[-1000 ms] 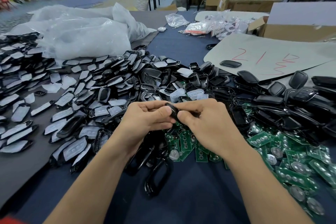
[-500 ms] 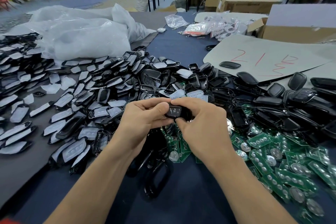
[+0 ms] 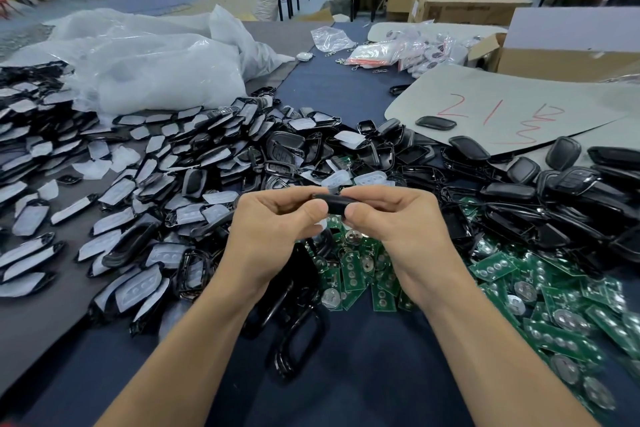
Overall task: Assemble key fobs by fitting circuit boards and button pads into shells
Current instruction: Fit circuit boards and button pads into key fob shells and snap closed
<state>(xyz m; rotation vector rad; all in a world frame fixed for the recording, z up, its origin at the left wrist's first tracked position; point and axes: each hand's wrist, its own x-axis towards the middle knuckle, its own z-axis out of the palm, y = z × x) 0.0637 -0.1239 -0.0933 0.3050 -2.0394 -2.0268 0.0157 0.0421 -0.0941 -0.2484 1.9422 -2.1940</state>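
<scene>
A black key fob [image 3: 334, 202] is pinched edge-on between both hands above the table's middle. My left hand [image 3: 273, 229] grips its left end, thumb in front. My right hand [image 3: 391, 222] grips its right end. Under the hands lies a heap of green circuit boards [image 3: 353, 270] with round coin cells, spreading to the right [image 3: 554, 315]. Black shells with white button pads [image 3: 145, 184] cover the left half. More black shell halves [image 3: 519, 191] pile up at the right.
Black frame rings [image 3: 298, 347] lie just in front of my wrists on the dark blue cloth. White plastic bags [image 3: 156, 66] sit at the back left. A grey card with red marks [image 3: 502, 114] and a cardboard box [image 3: 568, 55] are at the back right.
The fob has been turned in my fingers from showing its button face to lying edge-on. Both hands stayed together over the circuit boards.
</scene>
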